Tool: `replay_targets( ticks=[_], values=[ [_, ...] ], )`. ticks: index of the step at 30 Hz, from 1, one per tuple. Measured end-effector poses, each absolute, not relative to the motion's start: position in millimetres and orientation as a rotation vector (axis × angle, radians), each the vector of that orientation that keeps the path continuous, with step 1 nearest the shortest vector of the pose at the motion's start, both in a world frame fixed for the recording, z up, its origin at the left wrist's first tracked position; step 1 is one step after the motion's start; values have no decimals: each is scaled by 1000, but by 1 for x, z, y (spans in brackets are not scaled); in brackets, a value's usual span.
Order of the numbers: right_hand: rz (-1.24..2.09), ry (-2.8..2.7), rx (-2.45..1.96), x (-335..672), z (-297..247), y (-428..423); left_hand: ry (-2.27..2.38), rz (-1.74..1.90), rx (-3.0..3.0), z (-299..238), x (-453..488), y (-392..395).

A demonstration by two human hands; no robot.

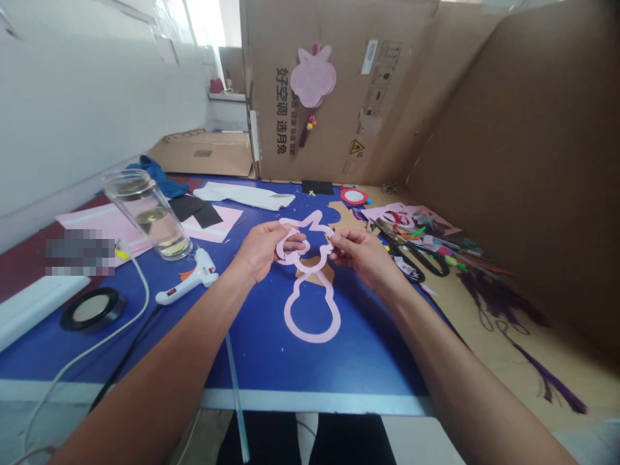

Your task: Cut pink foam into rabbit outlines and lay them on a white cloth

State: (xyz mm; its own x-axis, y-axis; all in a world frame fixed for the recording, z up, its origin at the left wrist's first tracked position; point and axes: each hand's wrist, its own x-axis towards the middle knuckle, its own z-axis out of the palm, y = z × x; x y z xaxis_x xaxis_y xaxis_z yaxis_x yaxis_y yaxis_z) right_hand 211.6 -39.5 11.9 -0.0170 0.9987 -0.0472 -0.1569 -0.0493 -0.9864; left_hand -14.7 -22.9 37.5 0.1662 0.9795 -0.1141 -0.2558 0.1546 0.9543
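My left hand (264, 248) and my right hand (362, 255) both pinch a pink foam outline (310, 284) shaped like a gourd with leafy points on top. The hands grip its upper loop, left side and right side. Its lower loop lies on the blue table (261, 349). Under the outline a brown cardboard shape (317, 266) shows through. A finished pink ornament (312, 77) with a tassel hangs on the cardboard wall behind.
A white glue gun (190, 279) and a glass jar of water (149, 213) stand to the left, with a roll of black tape (93, 309). Black scissors (416, 253) and craft scraps lie to the right. Cardboard walls (523, 168) enclose the back and right.
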Motion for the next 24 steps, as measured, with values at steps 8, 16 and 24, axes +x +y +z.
replay_targets(
  ticks=[8, 16, 24],
  values=[
    [1336, -1103, -1111, 211, 10, -40, 937, 1133, 1017, 33, -16, -21],
    [1320, -1173, -1133, 210, 12, -42, 933, 1118, 1021, 32, -15, -21],
    [1279, -1198, -1146, 208, 13, -43, 928, 1077, 1058, 28, -16, -21]
  ],
)
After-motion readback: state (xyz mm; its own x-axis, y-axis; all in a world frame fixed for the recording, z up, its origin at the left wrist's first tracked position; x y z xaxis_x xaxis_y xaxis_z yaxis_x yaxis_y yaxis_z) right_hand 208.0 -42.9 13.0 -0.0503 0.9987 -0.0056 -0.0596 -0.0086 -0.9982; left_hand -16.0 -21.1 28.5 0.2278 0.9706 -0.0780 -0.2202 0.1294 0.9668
